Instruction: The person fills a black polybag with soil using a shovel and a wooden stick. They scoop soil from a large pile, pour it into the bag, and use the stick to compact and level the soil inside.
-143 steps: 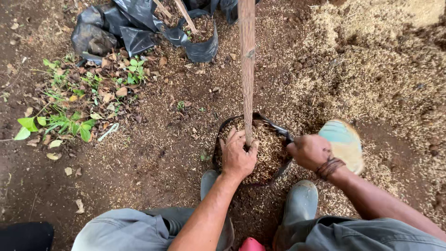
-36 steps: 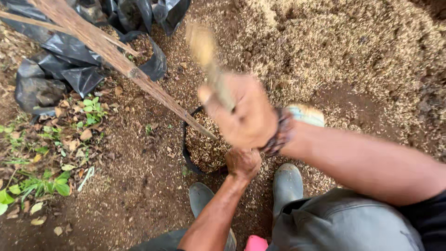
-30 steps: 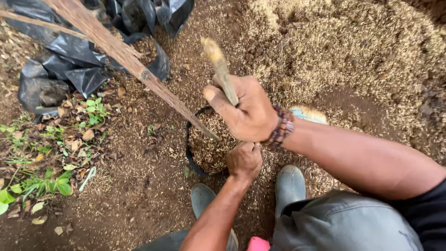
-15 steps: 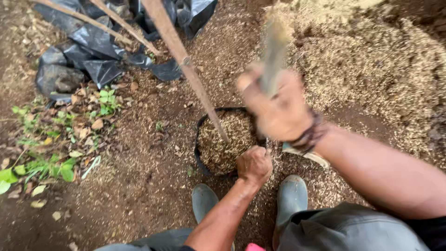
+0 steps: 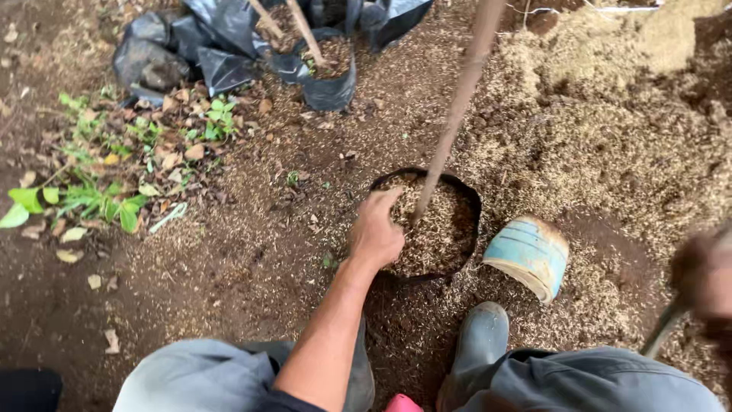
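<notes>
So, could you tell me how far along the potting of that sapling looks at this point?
Mostly filled: the black grow bag holds husk mix nearly to its rim, and the sapling stem stands in it, slightly tilted. In hand: the left hand rests on the mix by the stem base, while the right hand, blurred, grips a stick-like tool away from the bag. Left: little beyond firming and topping up, probably. The blue scoop lies beside it.

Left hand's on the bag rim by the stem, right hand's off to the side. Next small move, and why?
Probably press the husk mix down around the stem with the left hand: the fill in the black grow bag looks loose, and the right hand, blurred, holds a tool away from it.
</notes>
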